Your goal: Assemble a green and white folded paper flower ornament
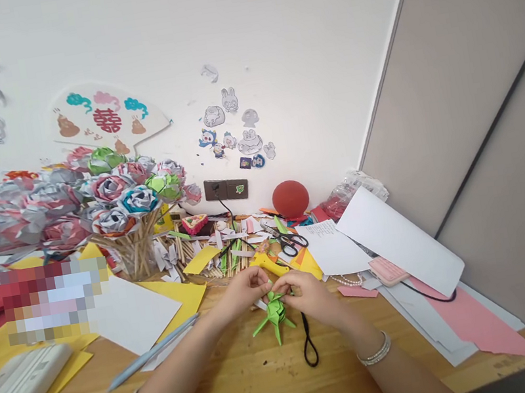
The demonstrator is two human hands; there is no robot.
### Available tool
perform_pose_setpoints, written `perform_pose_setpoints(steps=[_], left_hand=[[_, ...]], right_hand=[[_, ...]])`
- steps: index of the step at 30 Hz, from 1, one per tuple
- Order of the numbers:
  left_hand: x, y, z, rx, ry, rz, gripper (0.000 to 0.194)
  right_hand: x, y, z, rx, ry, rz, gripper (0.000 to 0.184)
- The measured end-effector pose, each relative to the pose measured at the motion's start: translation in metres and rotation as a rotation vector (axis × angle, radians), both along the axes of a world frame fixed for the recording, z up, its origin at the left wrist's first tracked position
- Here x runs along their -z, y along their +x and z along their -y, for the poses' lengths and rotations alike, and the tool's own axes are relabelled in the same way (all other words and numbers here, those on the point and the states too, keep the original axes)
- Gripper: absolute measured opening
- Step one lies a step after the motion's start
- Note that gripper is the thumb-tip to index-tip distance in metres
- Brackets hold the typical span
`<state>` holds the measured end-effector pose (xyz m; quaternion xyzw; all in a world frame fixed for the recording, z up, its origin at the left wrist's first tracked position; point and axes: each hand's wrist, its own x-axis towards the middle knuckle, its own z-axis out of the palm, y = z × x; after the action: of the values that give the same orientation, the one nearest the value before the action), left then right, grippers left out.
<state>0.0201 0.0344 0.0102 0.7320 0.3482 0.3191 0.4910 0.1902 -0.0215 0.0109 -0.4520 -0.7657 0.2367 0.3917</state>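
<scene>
A green folded paper flower (276,312), with pointed petals spread out below, is held just above the wooden table. My left hand (247,290) pinches its upper edge from the left. From the right, my right hand (307,292) has thumb and fingers closed on another part of the same flower. The fingertips of both hands nearly meet at its top. Just behind the hands lies a yellow glue gun (269,262), and a black cord loop (310,351) hangs down on the table beside the right hand.
Black scissors (290,242) lie among paper scraps and sticks behind the hands. A vase (136,260) of paper flowers stands at left. A blue pen (152,352) lies by white and yellow sheets. A silver laptop-like panel (399,238) and pink paper (482,324) lie at right.
</scene>
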Motion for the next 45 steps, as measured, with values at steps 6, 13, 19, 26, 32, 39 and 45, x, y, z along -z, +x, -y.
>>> perform_pose_setpoints(steps=[6, 13, 19, 26, 32, 39, 45], left_hand=[[0.002, 0.002, 0.001, -0.014, 0.01, 0.012, 0.018], [-0.001, 0.001, 0.001, -0.057, 0.022, 0.036, 0.017], [-0.002, 0.0, 0.0, -0.126, 0.06, 0.066, 0.015], [0.001, 0.0, -0.001, -0.144, 0.076, 0.105, 0.013], [-0.001, -0.001, -0.002, -0.118, 0.065, 0.145, 0.014], [0.003, -0.003, -0.006, -0.076, 0.033, 0.195, 0.022], [-0.004, -0.006, -0.007, -0.05, 0.018, 0.279, 0.028]], right_hand=[[0.0, -0.006, 0.003, 0.086, 0.098, 0.11, 0.028], [-0.002, -0.005, 0.004, -0.002, 0.192, 0.119, 0.025], [-0.007, -0.005, 0.008, -0.022, 0.187, 0.115, 0.024], [-0.012, -0.006, 0.013, -0.083, 0.259, 0.129, 0.021], [-0.012, -0.006, 0.013, -0.029, 0.251, 0.183, 0.022], [-0.015, -0.007, 0.015, -0.087, 0.341, 0.226, 0.01], [-0.016, 0.002, 0.004, 0.221, 0.255, -0.219, 0.012]])
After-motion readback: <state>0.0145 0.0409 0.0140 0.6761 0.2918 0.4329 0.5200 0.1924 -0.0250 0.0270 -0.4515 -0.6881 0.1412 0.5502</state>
